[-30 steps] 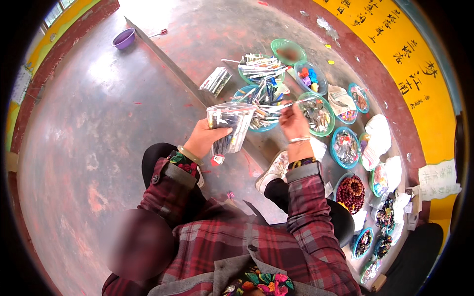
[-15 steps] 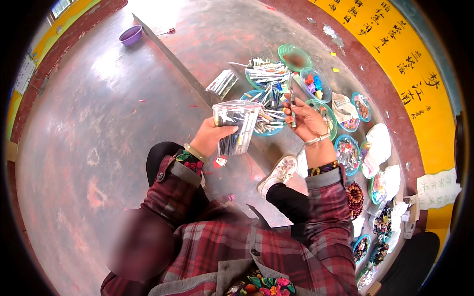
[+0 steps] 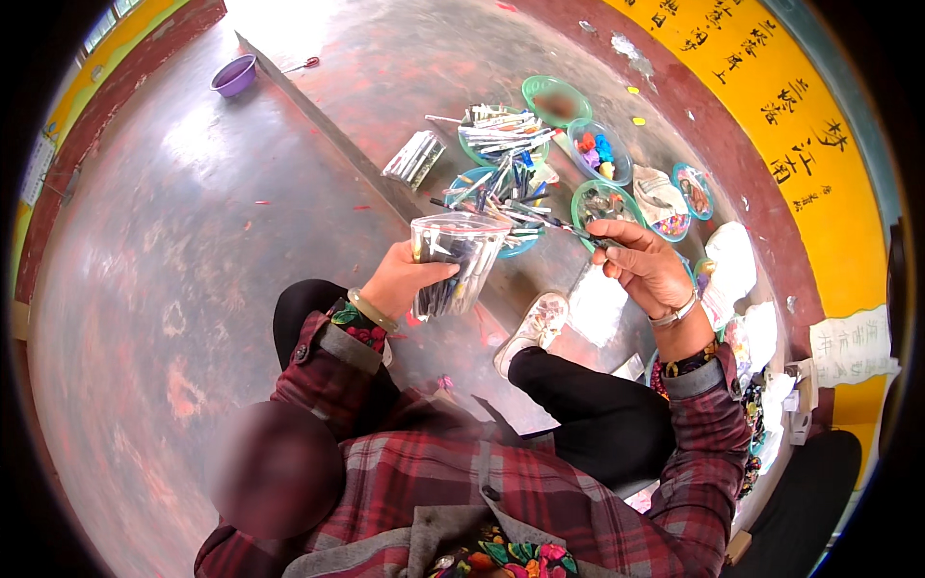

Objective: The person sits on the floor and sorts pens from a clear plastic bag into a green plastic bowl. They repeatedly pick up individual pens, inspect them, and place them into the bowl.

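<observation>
The left hand (image 3: 412,276) grips a clear bag (image 3: 445,252) already holding pens (image 3: 469,275) above the floor (image 3: 241,289), the right hand (image 3: 655,275) pinches 1 dark pen (image 3: 584,233) outside it, and loose pens (image 3: 508,135) remain in 2 basins (image 3: 520,249).

Downward fisheye view from head

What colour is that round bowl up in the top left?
The bowl is purple; it shows best in the head view, the only one here.
</observation>
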A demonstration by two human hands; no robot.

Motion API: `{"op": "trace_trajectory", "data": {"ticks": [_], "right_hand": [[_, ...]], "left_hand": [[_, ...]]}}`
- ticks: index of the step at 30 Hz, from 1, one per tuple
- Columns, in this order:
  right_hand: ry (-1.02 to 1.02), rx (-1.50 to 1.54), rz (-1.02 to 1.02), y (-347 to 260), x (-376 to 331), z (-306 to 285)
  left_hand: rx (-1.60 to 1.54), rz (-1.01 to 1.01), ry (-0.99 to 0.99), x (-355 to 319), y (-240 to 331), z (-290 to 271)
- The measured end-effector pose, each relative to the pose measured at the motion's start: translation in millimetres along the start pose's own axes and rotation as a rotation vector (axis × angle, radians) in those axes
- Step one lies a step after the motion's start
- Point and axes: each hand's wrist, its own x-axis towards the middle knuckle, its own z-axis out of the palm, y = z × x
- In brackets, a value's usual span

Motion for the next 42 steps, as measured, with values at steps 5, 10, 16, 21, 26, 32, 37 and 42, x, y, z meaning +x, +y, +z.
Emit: {"op": "trace_trajectory", "data": {"ticks": [5, 10, 16, 21, 26, 32, 37, 42], "right_hand": [[-0.043, 0.074, -0.068, 9.8, -0.1, -25.2], [-0.010, 0.122, -0.109, 13.5, -5.0, -25.5], [0.017, 0.147, -0.083, 17.4, -4.9, -22.7], [0.037, 0.148, -0.059, 22.4, -1.5, -23.5], [0.125, 0.050, -0.067, 24.5, 0.4, -26.9], [0.162, 0.002, -0.156, 25.2, 1.7, -22.9], [0.164, -0.099, -0.159, 26.9, 0.7, -20.0], [0.135, -0.170, -0.131, 24.1, -1.0, -10.7]], "left_hand": [[0.066, -0.053, -0.021, 2.7, -7.8, 5.6], [0.125, -0.047, -0.047, 3.7, -9.3, 11.1], [0.169, -0.067, -0.087, 3.1, -6.4, 16.0], [0.200, -0.047, -0.103, 2.0, -10.9, 13.7], [0.280, -0.080, -0.139, 0.2, -11.1, 9.3], [0.236, -0.190, -0.242, -4.5, -2.4, 17.2], [0.263, -0.178, -0.285, -4.8, -7.0, 18.9], [0.271, -0.203, -0.309, -3.9, -12.4, 15.8]]}}
